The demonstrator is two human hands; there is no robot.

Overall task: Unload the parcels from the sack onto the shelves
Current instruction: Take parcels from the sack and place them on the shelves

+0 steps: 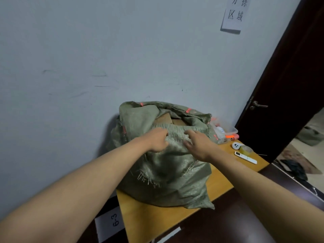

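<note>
Green woven plastic sack [163, 169]: one, bulging, standing at the centre of the frame on a yellow-orange wooden tabletop [150, 218], against the pale wall. Its mouth is slack and partly open at the top; brown cardboard parcels [168, 120] show inside, just above my hands. My left hand [156, 141], centre of frame: fingers curled into the near rim of the sack, gripping a fold of the weave. My right hand [198, 146], just right of it: fingers and thumb bent, clutching the same rim of cloth. Frayed threads hang from the sack's front, lower centre. Clear plastic tub with orange items [226, 130]: behind the sack at centre right, touching or nearly touching it; I cannot tell which. Small round white device [235, 145], roll of clear tape [246, 149], slim white remote-like device [245, 157]: grouped on the tabletop, right of the sack. Dark brown door with metal lever handle [257, 104]: right edge. White paper sign with black characters [235, 13]: on the wall, upper right. White label reading "6-3" [112, 223]: lower left of centre, below the table edge.
</note>
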